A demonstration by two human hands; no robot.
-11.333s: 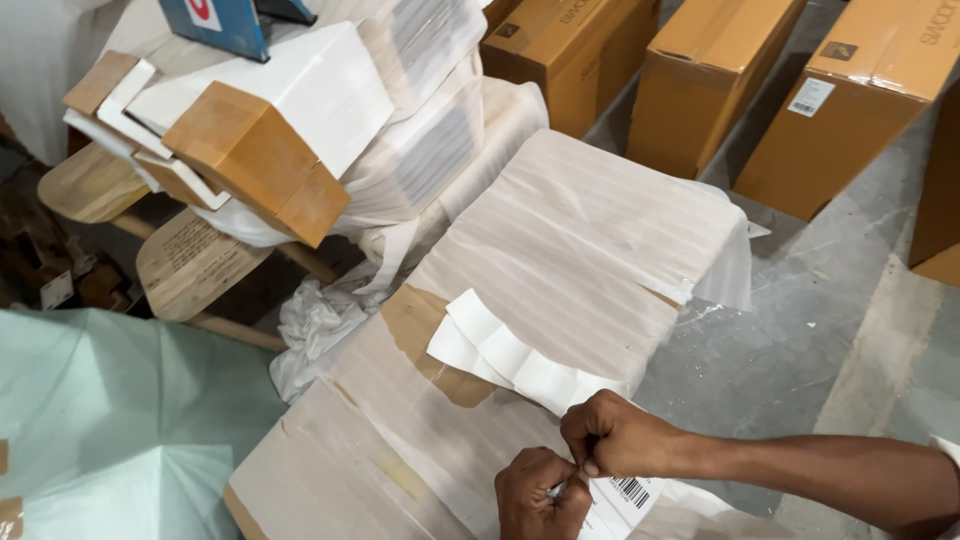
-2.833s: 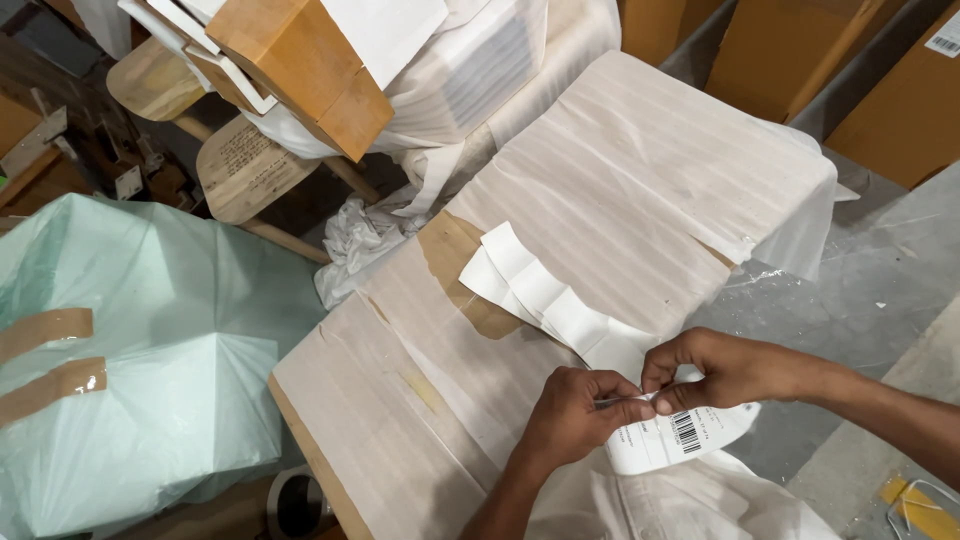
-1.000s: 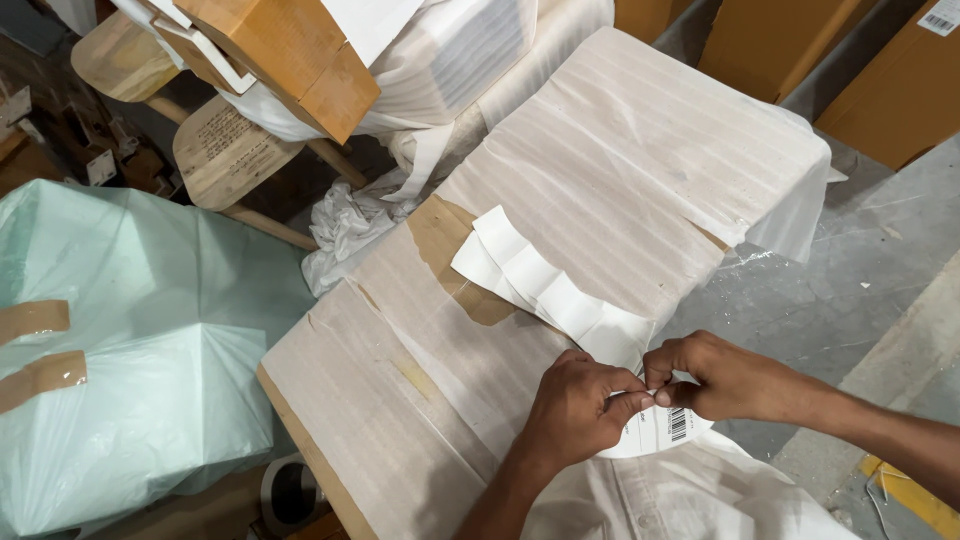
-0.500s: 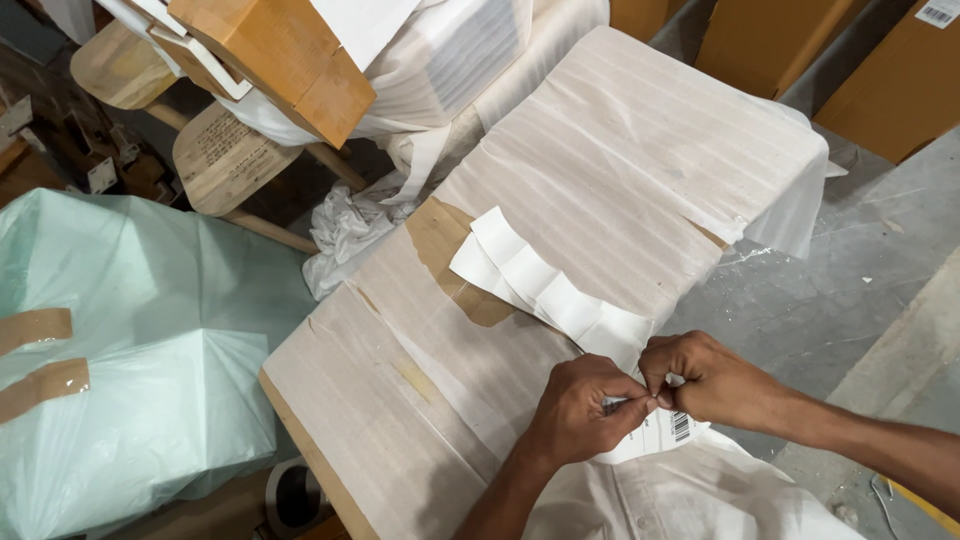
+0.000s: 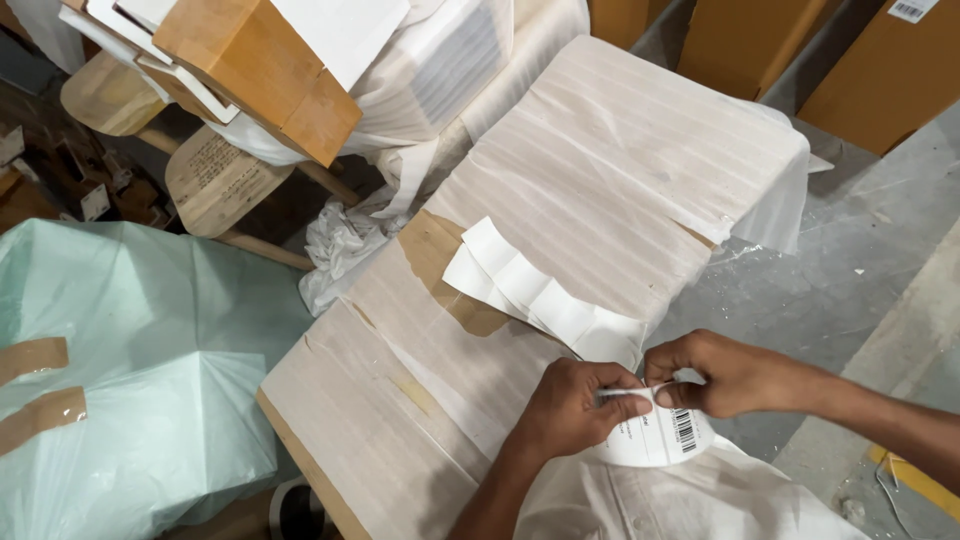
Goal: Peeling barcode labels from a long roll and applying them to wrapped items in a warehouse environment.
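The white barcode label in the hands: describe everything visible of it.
The white paper label with a black barcode is a thin sheet with a rounded lower edge, printed with a barcode and small text. It hangs below both hands, just past the near edge of the long paper-wrapped parcel. The left hand and right hand pinch its top edge together. Its upper part is hidden by the fingers. It continues from a folded strip of blank white labels lying on the parcel.

We count: two hands, left [image 5: 575, 410] and right [image 5: 725, 372], both pinching one barcode label [image 5: 660, 435]. One label strip [image 5: 535, 295] on one long wrapped parcel [image 5: 620, 180]. One green-wrapped bundle [image 5: 130, 350] bearing two tape strips [image 5: 35, 385]. Three cardboard boxes [image 5: 880, 60] at top right. Two wooden stools [image 5: 215, 180].
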